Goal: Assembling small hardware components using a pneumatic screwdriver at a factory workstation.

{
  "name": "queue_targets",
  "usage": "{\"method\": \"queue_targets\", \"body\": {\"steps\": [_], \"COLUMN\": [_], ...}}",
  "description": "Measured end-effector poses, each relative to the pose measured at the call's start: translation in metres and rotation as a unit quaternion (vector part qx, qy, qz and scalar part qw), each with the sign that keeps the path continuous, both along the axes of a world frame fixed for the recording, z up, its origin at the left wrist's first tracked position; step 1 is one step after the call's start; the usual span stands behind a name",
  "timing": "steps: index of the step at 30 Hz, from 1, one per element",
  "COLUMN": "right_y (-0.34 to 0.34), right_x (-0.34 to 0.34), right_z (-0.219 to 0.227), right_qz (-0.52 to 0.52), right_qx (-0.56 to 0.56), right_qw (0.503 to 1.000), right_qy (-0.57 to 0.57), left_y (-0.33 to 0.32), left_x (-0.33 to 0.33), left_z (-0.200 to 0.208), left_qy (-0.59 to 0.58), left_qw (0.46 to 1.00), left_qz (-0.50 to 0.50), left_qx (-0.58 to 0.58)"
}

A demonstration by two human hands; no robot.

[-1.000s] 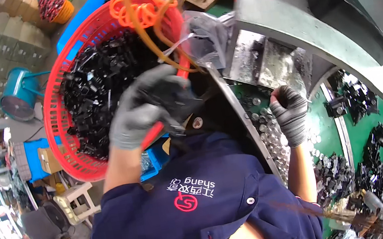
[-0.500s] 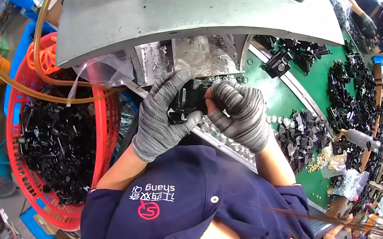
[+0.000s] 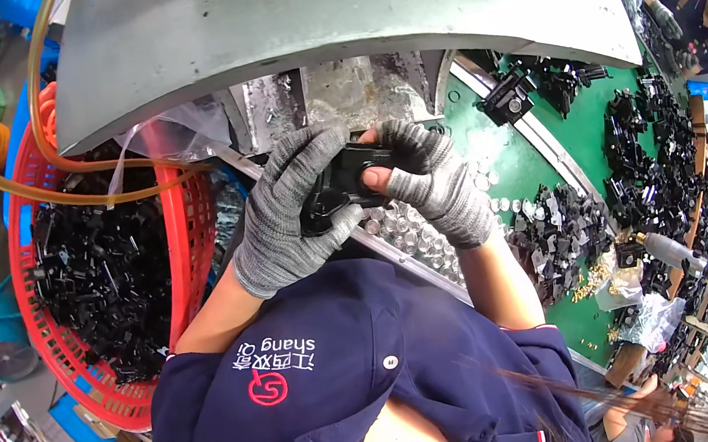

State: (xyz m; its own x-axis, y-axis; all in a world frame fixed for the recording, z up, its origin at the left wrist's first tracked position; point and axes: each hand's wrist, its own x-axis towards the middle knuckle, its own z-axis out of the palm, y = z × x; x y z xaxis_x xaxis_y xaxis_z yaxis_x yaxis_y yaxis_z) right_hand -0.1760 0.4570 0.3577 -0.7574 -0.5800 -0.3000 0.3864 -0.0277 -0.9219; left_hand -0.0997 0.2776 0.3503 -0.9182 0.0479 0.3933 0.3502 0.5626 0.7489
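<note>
Both my hands wear grey striped knit gloves and hold one black plastic part (image 3: 337,185) in front of my chest. My left hand (image 3: 285,204) wraps round its left side, the thumb beneath it. On the right, my right hand (image 3: 433,173) grips the part's other end, with bare thumb and finger tips pressed on it. The part's exact kind does not show. Just beyond the hands is the metal base (image 3: 341,93) of a machine. Small clear round pieces (image 3: 412,235) lie in a row below my right hand.
A red basket (image 3: 182,248) full of black parts stands at the left, crossed by a yellowish hose (image 3: 6,188). The grey machine body (image 3: 323,27) overhangs the far side. On the green table (image 3: 491,148) are piles of black parts (image 3: 559,230) and a power-tool-like grey cylinder (image 3: 669,250). Other people work at the right.
My right hand has turned and opened from a curled fist to hold the part's right end with its fingertips. The black part now lies flatter between my hands. The view has shifted slightly.
</note>
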Motion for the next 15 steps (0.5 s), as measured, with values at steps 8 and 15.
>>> {"method": "queue_targets", "body": {"steps": [8, 15], "right_y": [0.005, 0.044], "right_x": [-0.003, -0.013], "right_z": [-0.033, -0.058], "right_qz": [-0.001, 0.085], "right_qx": [0.097, 0.345], "right_qw": [0.994, 0.836], "right_qy": [0.047, 0.419], "left_y": [-0.026, -0.032], "left_x": [0.0, 0.003], "left_z": [-0.006, -0.021], "left_qy": [-0.201, -0.33], "left_qw": [0.974, 0.877], "left_qz": [-0.092, 0.111], "left_qx": [0.037, 0.332]}}
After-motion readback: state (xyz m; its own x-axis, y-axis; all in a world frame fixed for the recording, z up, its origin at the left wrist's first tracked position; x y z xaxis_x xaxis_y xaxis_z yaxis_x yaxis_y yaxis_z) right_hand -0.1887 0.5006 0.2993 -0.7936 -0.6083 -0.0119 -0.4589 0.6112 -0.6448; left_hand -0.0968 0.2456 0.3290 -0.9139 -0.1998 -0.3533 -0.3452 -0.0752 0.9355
